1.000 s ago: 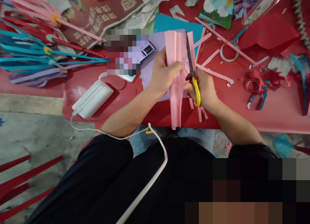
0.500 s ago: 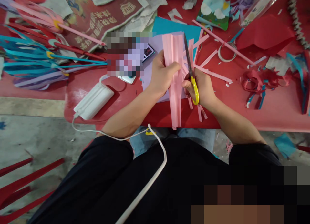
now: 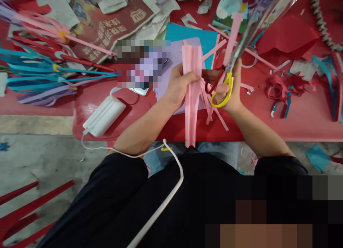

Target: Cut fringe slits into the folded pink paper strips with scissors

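Remotely, I look down on a wide red table (image 3: 300,128) bearing a flat lilac paper sheet (image 3: 174,52). Over that sheet and past the table's near edge runs a long, pleated pink paper (image 3: 191,92). My left hand (image 3: 179,84) pinches it, thumb on top, other fingers hidden. My right hand (image 3: 235,88) curls round metal scissors with yellow and red handles (image 3: 229,70); beside their blurred blades lies a narrow pink paper strip (image 3: 233,35), whether gripped I cannot tell.

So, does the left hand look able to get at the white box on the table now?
Probably not as it stands: the left hand is holding pink paper. Nothing appears to cover the white box, so letting go would likely free the way.
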### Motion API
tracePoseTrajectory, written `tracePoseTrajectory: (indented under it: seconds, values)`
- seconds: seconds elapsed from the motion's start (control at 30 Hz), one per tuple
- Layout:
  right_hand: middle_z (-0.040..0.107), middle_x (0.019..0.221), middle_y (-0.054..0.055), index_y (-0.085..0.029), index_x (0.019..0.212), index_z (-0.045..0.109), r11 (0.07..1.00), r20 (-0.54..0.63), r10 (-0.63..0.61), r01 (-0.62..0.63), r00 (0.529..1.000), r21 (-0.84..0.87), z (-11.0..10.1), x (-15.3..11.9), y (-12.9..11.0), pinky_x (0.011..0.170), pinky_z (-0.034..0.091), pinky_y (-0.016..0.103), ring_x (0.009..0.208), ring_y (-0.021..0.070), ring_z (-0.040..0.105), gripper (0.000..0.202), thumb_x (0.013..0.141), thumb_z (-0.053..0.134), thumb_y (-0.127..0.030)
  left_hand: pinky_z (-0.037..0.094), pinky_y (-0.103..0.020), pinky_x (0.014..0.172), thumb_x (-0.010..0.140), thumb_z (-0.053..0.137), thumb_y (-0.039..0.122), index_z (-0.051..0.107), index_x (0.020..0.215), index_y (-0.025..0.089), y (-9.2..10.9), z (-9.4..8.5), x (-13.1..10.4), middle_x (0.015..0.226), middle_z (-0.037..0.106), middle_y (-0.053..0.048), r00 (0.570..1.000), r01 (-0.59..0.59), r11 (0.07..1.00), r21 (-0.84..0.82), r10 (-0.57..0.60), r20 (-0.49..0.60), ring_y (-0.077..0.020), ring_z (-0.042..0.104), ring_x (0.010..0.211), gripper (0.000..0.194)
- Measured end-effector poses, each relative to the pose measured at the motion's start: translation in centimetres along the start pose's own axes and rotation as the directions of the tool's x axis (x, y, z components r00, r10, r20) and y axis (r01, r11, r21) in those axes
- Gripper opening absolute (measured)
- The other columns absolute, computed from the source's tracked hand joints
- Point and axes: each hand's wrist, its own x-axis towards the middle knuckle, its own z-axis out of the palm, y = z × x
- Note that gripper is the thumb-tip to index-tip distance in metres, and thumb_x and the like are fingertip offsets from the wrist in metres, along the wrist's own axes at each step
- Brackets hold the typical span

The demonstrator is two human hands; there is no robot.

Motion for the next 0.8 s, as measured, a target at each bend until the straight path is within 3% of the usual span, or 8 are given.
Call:
tracePoseTrajectory:
  seconds: [0.1, 0.2, 0.3, 0.37, 0.47, 0.6, 0.7, 0.8]
  values:
    - [0.08, 0.134, 0.017, -0.038, 0.139, 0.071, 0.999, -0.145, -0.025, 0.021, 0.989, -0.029, -0.1, 0.4, -0.2, 0.099, 0.069, 0.059, 0.131, 0.0423, 0.078, 0.115, 0.07, 0.037, -0.123, 0.054, -0.042, 0.065, 0.074, 0.085, 0.04, 0.068, 0.082, 0.025, 0.4, 0.6, -0.5, 0.069, 0.067, -0.001, 0.989, 0.072, 0.989, -0.129, -0.054, 0.136, -0.0185, 0.057, 0.06, 0.024]
    - [0.078, 0.135, 0.016, -0.038, 0.125, 0.076, 0.994, -0.327, -0.11, 0.109, 0.939, -0.019, -0.3, 1.0, 0.3, 0.108, 0.067, 0.061, 0.136, 0.0394, 0.078, 0.106, 0.088, 0.013, -0.114, 0.062, -0.046, 0.065, 0.07, 0.093, 0.043, 0.068, 0.082, 0.024, 0.4, 1.2, -1.3, 0.07, 0.072, -0.004, 0.929, 0.175, 0.976, -0.13, -0.12, 0.349, -0.0226, 0.066, 0.059, 0.034]
    - [0.078, 0.126, 0.017, -0.043, 0.128, 0.076, 0.995, -0.295, -0.065, 0.039, 0.953, -0.092, -0.5, 1.9, 1.3, 0.095, 0.067, 0.063, 0.14, 0.0452, 0.073, 0.09, 0.087, 0.038, -0.113, 0.068, -0.045, 0.07, 0.068, 0.1, 0.042, 0.071, 0.091, 0.021, -0.2, 1.6, -1.9, 0.079, 0.076, -0.006, 0.87, 0.184, 0.983, -0.021, -0.153, 0.468, -0.0274, 0.076, 0.069, 0.043]
    - [0.078, 0.12, 0.017, -0.044, 0.14, 0.072, 0.989, -0.349, 0.08, -0.12, 0.934, -0.092, -0.6, 2.4, 2.0, 0.087, 0.067, 0.061, 0.131, 0.0454, 0.076, 0.088, 0.085, 0.052, -0.11, 0.068, -0.042, 0.071, 0.07, 0.1, 0.039, 0.074, 0.098, 0.019, -0.9, 1.7, -2.1, 0.082, 0.077, -0.006, 0.863, 0.151, 0.987, 0.044, -0.154, 0.48, -0.0283, 0.078, 0.074, 0.043]
    - [0.079, 0.12, 0.017, -0.044, 0.154, 0.062, 0.972, -0.411, 0.205, -0.235, 0.888, -0.024, -0.7, 3.0, 2.7, 0.078, 0.066, 0.06, 0.118, 0.0441, 0.078, 0.094, 0.085, 0.058, -0.108, 0.068, -0.041, 0.073, 0.076, 0.095, 0.033, 0.076, 0.101, 0.019, -1.4, 1.7, -2.2, 0.084, 0.078, -0.006, 0.876, 0.101, 0.988, 0.116, -0.144, 0.461, -0.0292, 0.079, 0.079, 0.034]
    - [0.078, 0.113, 0.014, -0.039, 0.156, 0.061, 0.969, -0.381, 0.175, -0.228, 0.908, -0.098, -2.5, 4.4, 2.6, 0.076, 0.066, 0.057, 0.113, 0.0434, 0.079, 0.109, 0.073, 0.072, -0.109, 0.068, -0.042, 0.075, 0.075, 0.097, 0.027, 0.075, 0.091, 0.019, -0.9, 1.3, -1.9, 0.08, 0.076, -0.006, 0.92, 0.089, 0.979, 0.182, -0.151, 0.362, -0.03, 0.078, 0.077, 0.029]
    - [0.077, 0.105, 0.012, -0.037, 0.144, 0.069, 0.964, -0.174, 0.101, -0.14, 0.98, -0.228, -5.3, 5.9, 1.1, 0.075, 0.066, 0.053, 0.114, 0.0424, 0.08, 0.1, 0.075, 0.07, -0.109, 0.068, -0.043, 0.072, 0.074, 0.095, 0.024, 0.073, 0.089, 0.02, -0.1, 0.9, -1.5, 0.078, 0.075, -0.006, 0.923, 0.122, 0.978, 0.167, -0.174, 0.343, -0.0292, 0.077, 0.07, 0.027]
    - [0.077, 0.105, 0.011, -0.035, 0.133, 0.074, 0.963, -0.012, 0.077, -0.077, 0.997, -0.258, -7.7, 6.7, -1.2, 0.069, 0.065, 0.051, 0.109, 0.0415, 0.082, 0.091, 0.08, 0.065, -0.109, 0.066, -0.042, 0.069, 0.075, 0.089, 0.021, 0.075, 0.09, 0.019, 0.7, -0.1, -0.9, 0.079, 0.075, -0.007, 0.915, 0.13, 0.976, 0.172, -0.185, 0.358, -0.0278, 0.075, 0.067, 0.021]
